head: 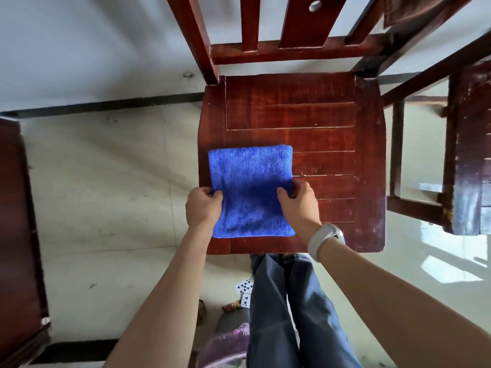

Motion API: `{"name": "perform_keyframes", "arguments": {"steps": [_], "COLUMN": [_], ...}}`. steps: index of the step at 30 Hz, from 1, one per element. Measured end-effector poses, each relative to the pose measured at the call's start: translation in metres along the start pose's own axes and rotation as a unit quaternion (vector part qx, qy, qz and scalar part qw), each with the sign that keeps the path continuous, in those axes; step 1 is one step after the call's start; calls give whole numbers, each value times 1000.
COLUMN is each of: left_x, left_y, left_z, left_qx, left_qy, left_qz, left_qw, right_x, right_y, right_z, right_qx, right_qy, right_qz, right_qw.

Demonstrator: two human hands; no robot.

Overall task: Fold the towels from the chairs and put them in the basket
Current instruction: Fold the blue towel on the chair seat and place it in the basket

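Note:
A blue towel (pixel 251 181), folded into a thick rectangle, lies on the front left part of the red-brown wooden chair seat (pixel 332 134). My left hand (pixel 203 207) pinches the towel's left edge, thumb on top. On the towel's right edge, my right hand (pixel 299 204) grips the same way; a white band is on that wrist. No basket is recognisable in this view.
The chair's slatted back (pixel 268 35) rises at the top. A second dark wooden chair (pixel 465 155) stands to the right, and dark wooden furniture (pixel 16 235) to the left. Playing cards (pixel 244 286) and a purple plastic bag (pixel 228 346) lie on the pale floor by my legs.

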State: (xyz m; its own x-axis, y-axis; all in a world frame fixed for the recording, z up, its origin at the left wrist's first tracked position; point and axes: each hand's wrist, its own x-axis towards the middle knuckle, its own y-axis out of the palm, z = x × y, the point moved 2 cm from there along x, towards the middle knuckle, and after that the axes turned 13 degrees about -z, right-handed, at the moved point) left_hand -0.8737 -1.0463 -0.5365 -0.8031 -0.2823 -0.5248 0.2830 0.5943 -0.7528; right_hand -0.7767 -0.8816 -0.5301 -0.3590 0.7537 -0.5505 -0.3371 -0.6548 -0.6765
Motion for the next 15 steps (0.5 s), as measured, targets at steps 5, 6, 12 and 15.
{"name": "perform_keyframes", "arguments": {"steps": [5,6,12,15], "left_x": [1,0,-29,-58], "left_y": [-3,-4,-16,-23], "left_z": [-5,-5,-12,-23], "left_qx": [-19,-23,-148,-204], "left_qy": [-27,-13,31,46], "left_qz": [12,10,41,52], "left_qw": [999,1000,988,977], "right_x": [2,3,-5,-16], "right_y": [1,1,-24,-56], "right_z": [0,-1,-13,-22], "right_qx": [19,27,146,198], "right_qy": [28,33,69,96], "right_qz": [17,25,51,45], "right_qw": [999,999,986,975]}}
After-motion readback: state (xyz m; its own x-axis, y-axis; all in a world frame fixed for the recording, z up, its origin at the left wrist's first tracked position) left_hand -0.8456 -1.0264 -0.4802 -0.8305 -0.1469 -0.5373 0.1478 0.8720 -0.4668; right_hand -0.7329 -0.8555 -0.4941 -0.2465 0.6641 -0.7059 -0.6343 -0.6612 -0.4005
